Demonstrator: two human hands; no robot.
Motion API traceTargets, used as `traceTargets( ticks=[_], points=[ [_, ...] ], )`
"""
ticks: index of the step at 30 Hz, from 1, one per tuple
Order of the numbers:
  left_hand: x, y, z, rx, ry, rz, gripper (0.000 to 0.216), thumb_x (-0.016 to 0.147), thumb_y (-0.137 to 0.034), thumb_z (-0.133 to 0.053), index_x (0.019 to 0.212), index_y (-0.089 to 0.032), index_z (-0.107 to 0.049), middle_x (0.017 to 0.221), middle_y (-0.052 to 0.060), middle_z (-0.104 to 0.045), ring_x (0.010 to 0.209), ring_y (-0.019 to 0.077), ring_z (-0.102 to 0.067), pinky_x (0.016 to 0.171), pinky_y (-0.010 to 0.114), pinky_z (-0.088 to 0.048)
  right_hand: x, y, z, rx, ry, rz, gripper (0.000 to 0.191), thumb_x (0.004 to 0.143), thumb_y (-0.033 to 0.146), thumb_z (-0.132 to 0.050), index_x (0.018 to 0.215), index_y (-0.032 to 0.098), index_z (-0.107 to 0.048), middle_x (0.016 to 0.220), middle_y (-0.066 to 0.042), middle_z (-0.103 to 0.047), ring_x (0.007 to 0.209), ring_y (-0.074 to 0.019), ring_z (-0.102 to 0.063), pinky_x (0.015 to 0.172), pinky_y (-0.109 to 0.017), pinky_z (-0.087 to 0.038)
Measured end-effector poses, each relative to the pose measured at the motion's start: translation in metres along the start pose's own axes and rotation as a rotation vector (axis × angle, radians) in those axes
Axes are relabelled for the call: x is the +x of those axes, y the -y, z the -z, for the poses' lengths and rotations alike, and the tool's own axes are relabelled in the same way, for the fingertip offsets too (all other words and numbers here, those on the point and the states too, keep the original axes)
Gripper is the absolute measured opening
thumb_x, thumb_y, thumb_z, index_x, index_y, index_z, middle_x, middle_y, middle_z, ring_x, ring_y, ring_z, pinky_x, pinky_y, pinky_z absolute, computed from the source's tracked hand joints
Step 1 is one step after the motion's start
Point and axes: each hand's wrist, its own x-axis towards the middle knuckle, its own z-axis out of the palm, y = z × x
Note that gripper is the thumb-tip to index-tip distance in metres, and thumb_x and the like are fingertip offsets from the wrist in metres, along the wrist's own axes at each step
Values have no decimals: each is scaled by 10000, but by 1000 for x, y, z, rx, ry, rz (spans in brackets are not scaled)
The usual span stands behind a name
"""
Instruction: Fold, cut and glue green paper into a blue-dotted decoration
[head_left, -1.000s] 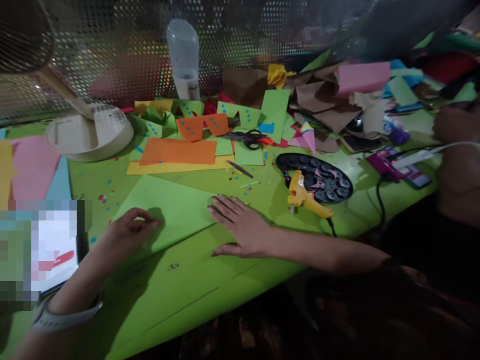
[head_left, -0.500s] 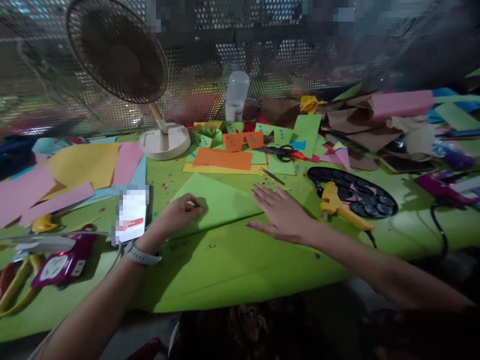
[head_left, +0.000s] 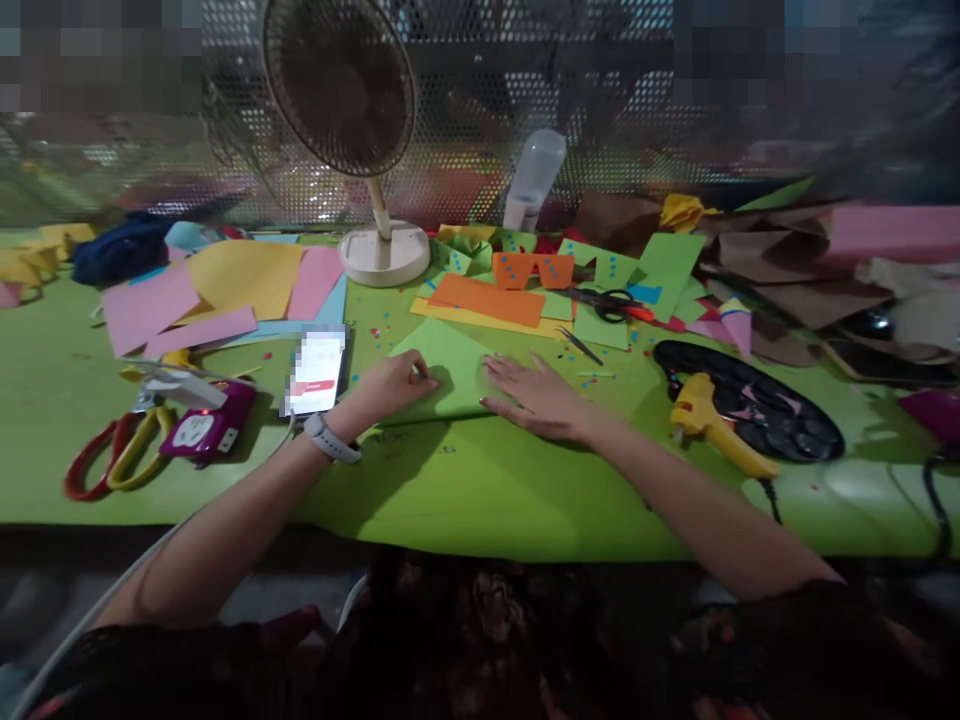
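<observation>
A folded sheet of light green paper (head_left: 444, 352) lies on the green-covered table, its peak pointing away from me. My left hand (head_left: 394, 385) rests over its left part, fingers curled and the thumb meeting them in a pinch. What is between those fingertips, if anything, is hidden. My right hand (head_left: 541, 398) lies flat across the sheet's right end, fingers stretched out, covering that corner. Left of my left wrist is a phone (head_left: 321, 370) with a lit screen. Tweezers (head_left: 582, 345) lie just beyond my right hand.
A yellow glue gun (head_left: 712, 425) leans on a black palette (head_left: 787, 410) at right. Scissors with red and yellow handles (head_left: 124, 455) and a purple box (head_left: 210, 420) sit at left. Behind are a fan (head_left: 384, 255), orange paper (head_left: 487, 300) and black-handled scissors (head_left: 611, 303).
The view has swung left and down, so things sit farther right and higher. My right hand has slid inward along the paper, nearer my left. My left hand keeps its pinch.
</observation>
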Motion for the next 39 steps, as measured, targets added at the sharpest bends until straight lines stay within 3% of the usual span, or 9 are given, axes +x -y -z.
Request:
traceTargets(
  ticks=[4,8,12,15,17,20,25,31,39],
  points=[
    [-21,-28,-1,278,-244,-185,244,938,-315,-520,1081,-157,-639,1104,131,-702,1013,262,-641,823,356,-471,1,-2,-1,-1,-14,19,751,973,648,-188,1565,190,-245,1612,-72,-198,1495,-317,-198,1211,-618,-37],
    [-36,-48,-8,256,-237,-282,378,1000,-365,-431,1264,-146,-589,1432,169,-542,1256,301,-548,1014,444,-432,1,-2,-2,-22,2,25,748,979,637,-171,1566,179,-241,1616,-84,-198,1495,-316,-203,1205,-628,-63],
    [-42,-35,1,93,-258,-104,713,890,-608,-543,1391,-105,-478,1342,224,-590,1228,364,-559,987,488,-452,-2,-7,9,-40,-114,-15,877,920,736,-268,1584,169,-177,1631,-121,-159,1501,-340,-184,1210,-612,-102],
    [-43,-19,7,-108,-154,-21,817,784,-652,-653,1391,-131,-488,1162,180,-680,1031,317,-657,858,421,-517,-10,-12,28,-45,-246,-100,958,861,777,-392,1582,176,-199,1550,-168,-388,1435,-391,-338,1177,-632,-200],
    [-44,-12,6,-229,-105,-72,699,778,-573,-702,1311,-143,-563,1099,138,-702,974,276,-667,823,374,-524,-18,-16,42,4,-216,-167,978,829,777,-470,1570,177,-252,1384,-181,-586,1297,-405,-512,1090,-623,-350],
    [-47,-8,1,-324,-73,-215,370,820,-460,-695,1045,-166,-683,970,74,-730,904,225,-672,835,347,-520,-33,-21,57,110,-98,-211,944,766,720,-629,1510,186,-400,1251,-159,-677,1112,-371,-636,945,-532,-493],
    [-58,-5,-7,-419,-63,-500,124,892,-273,-608,964,-204,-681,1037,64,-749,1039,208,-684,1039,425,-469,-61,-16,55,195,-83,35,348,855,459,-641,1082,212,-733,1104,-88,-721,996,-259,-659,874,-409,-497],
    [-71,1,-12,-245,8,-619,429,864,-163,-589,1286,-238,-595,1315,96,-653,1241,226,-593,1161,525,-343,-85,16,43,94,-175,141,241,931,230,-504,912,197,-742,864,-75,-723,845,-214,-650,772,-349,-467],
    [-82,-8,-10,-481,106,-571,269,914,-239,-596,1148,-281,-721,1239,77,-704,1190,219,-632,1152,492,-360,-99,38,52,187,-163,191,270,957,380,-531,973,227,-753,903,-74,-746,888,-234,-676,814,-376,-515]
  ],
)
